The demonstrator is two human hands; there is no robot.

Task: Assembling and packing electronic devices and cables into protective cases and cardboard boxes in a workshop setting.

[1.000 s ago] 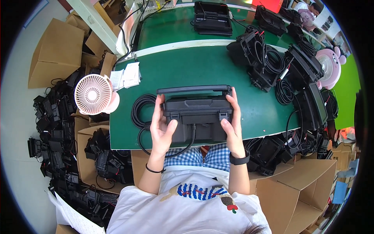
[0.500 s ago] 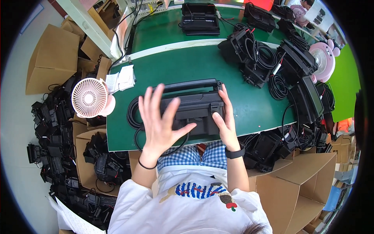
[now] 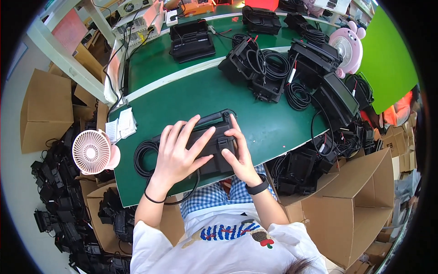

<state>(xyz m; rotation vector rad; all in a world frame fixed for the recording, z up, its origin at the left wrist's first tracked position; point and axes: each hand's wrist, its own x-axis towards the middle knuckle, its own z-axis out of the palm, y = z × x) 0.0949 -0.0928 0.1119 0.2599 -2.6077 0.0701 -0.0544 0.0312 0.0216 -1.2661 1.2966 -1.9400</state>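
A black plastic case (image 3: pixel 215 147) with a carrying handle (image 3: pixel 213 117) lies near the front edge of the green table. My left hand (image 3: pixel 177 154) is over its left part, fingers spread and palm down. Those fingers are not wrapped round anything. At the case's right end, my right hand (image 3: pixel 242 160) grips the side, with the thumb at the front near a latch and the fingers along the end. A coiled black cable (image 3: pixel 138 160) rests left of the case, and a loop of it hangs at the front edge under my left wrist.
Several black cases with coiled cables (image 3: pixel 273 68) stand at the right and back. Another case lies opened (image 3: pixel 191 43) on the far table. A pink fan (image 3: pixel 93 152) and papers (image 3: pixel 122 125) are at the left. Cardboard boxes (image 3: pixel 328 214) flank the table.
The view has turned, so the scene sits tilted and shifted. My left hand has come down closer to the case; my right hand stays at its right end.
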